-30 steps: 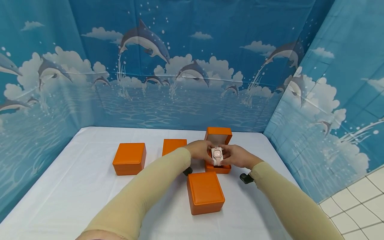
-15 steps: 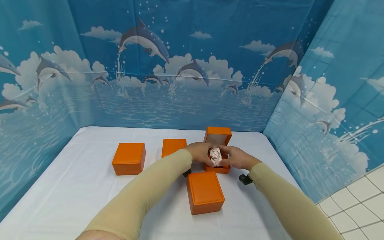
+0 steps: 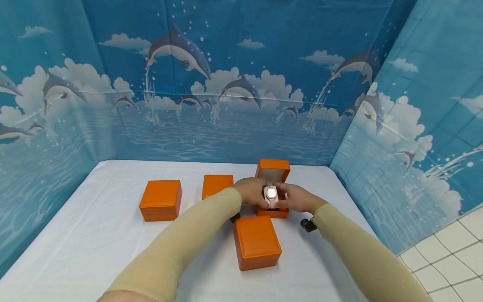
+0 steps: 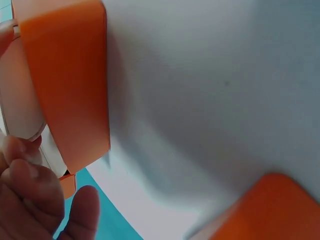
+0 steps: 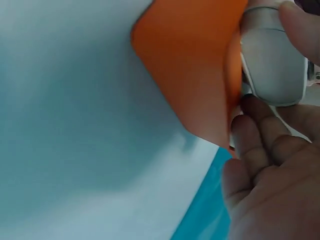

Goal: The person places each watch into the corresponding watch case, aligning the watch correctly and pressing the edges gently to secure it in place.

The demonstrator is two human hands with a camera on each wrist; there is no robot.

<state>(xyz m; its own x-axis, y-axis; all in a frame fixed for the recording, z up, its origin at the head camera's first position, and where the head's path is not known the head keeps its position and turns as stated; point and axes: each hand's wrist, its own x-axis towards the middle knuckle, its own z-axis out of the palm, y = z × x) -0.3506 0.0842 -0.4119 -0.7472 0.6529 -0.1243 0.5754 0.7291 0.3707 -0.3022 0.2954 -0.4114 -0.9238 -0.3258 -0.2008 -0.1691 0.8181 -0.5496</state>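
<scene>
A pale pink wristwatch (image 3: pixel 271 193) is strapped round a whitish cushion (image 5: pixel 274 67). Both hands pinch this cushion from its two sides, the left hand (image 3: pixel 250 191) on one side and the right hand (image 3: pixel 300 198) on the other. They hold it at the mouth of an orange watch box (image 3: pixel 272 213), whose lid stands raised behind. In the left wrist view, fingertips touch the cushion's end beside the box wall (image 4: pixel 70 85). Fingers and thumb grip the cushion in the right wrist view. How deep the cushion sits in the box is hidden by the hands.
A closed orange box (image 3: pixel 258 243) stands in front of the open one. Another closed box (image 3: pixel 216 186) is partly behind the left sleeve, and a third (image 3: pixel 161 199) lies farther left. A white cloth (image 3: pixel 94 235) covers the table, with a dolphin-print curtain (image 3: pixel 234 126) behind.
The watch and cushion have shifted slightly left and changed tilt, and the watch face now shines white. Both hands keep their hold. The boxes have stayed put.
</scene>
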